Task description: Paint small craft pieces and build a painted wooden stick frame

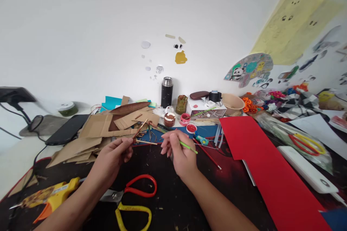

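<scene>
My left hand point(118, 154) pinches a thin wooden stick point(141, 127), brown along its lower part and paler at the upper tip. To its right, my right hand point(181, 153) is closed around a paintbrush with a green handle point(189, 147); the brush end points left, close to the stick, but I cannot tell whether they touch. Beyond the hands stand a small jar of brown paint point(169, 120) and a pot of pinkish-red paint point(185, 119). A round lid with red paint in it point(191, 128) lies in front of them.
Scissors with red and yellow handles point(135, 198) and a yellow glue gun point(54, 195) lie in front. Cardboard pieces point(94, 128) pile up at left. Red card point(255, 166) covers the right side, near a white power strip point(307, 169). A black flask point(167, 94) stands by the wall.
</scene>
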{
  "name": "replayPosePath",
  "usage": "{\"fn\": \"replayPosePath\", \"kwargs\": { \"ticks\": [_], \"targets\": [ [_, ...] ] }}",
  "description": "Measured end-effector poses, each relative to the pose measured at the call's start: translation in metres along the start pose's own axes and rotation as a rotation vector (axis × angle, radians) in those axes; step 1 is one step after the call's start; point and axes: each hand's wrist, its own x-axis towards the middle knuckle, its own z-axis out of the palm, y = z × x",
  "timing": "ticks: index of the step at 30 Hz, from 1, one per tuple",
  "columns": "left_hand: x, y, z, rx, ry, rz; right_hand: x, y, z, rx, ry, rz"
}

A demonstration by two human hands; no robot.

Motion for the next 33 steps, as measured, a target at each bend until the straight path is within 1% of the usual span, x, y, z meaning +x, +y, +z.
{"fn": "replayPosePath", "kwargs": {
  "ticks": [3, 6, 8, 13, 15, 17, 21, 23, 25, 27, 30, 31, 33],
  "targets": [
    [-0.002, 0.002, 0.002, 0.01, -0.014, -0.001, -0.008, 0.003, 0.003, -0.08, -0.124, -0.077],
    [-0.004, 0.004, 0.004, 0.025, -0.015, 0.003, -0.009, 0.005, 0.003, -0.133, -0.172, -0.121],
    [-0.005, 0.004, 0.004, 0.04, -0.015, 0.012, -0.006, 0.006, 0.002, -0.147, -0.142, -0.101],
    [-0.005, 0.004, 0.005, 0.079, -0.023, 0.02, 0.003, 0.009, -0.003, -0.098, 0.024, 0.014],
    [-0.004, 0.004, 0.004, 0.086, -0.019, 0.031, 0.004, 0.007, -0.003, -0.071, 0.044, 0.023],
    [-0.004, 0.004, 0.003, 0.096, -0.027, 0.041, 0.0, 0.004, -0.002, -0.073, 0.004, -0.004],
    [-0.004, 0.004, 0.003, 0.124, -0.033, 0.049, -0.008, 0.001, 0.004, -0.15, -0.171, -0.087],
    [-0.004, 0.003, 0.003, 0.15, -0.036, 0.067, -0.009, 0.003, 0.005, -0.193, -0.202, -0.089],
    [-0.004, 0.002, 0.002, 0.175, -0.047, 0.081, -0.007, 0.007, 0.004, -0.199, -0.159, -0.049],
    [-0.003, 0.0, 0.001, 0.187, -0.06, 0.088, -0.002, 0.011, 0.002, -0.181, -0.078, 0.001],
    [-0.002, -0.002, -0.001, 0.199, -0.052, 0.098, 0.002, 0.012, -0.001, -0.146, 0.021, 0.022],
    [-0.001, -0.002, -0.002, 0.205, -0.043, 0.1, 0.002, 0.011, -0.001, -0.136, 0.031, 0.016],
    [-0.001, -0.002, -0.002, 0.219, -0.026, 0.098, -0.001, 0.008, 0.0, -0.127, 0.004, -0.006]
  ]
}}
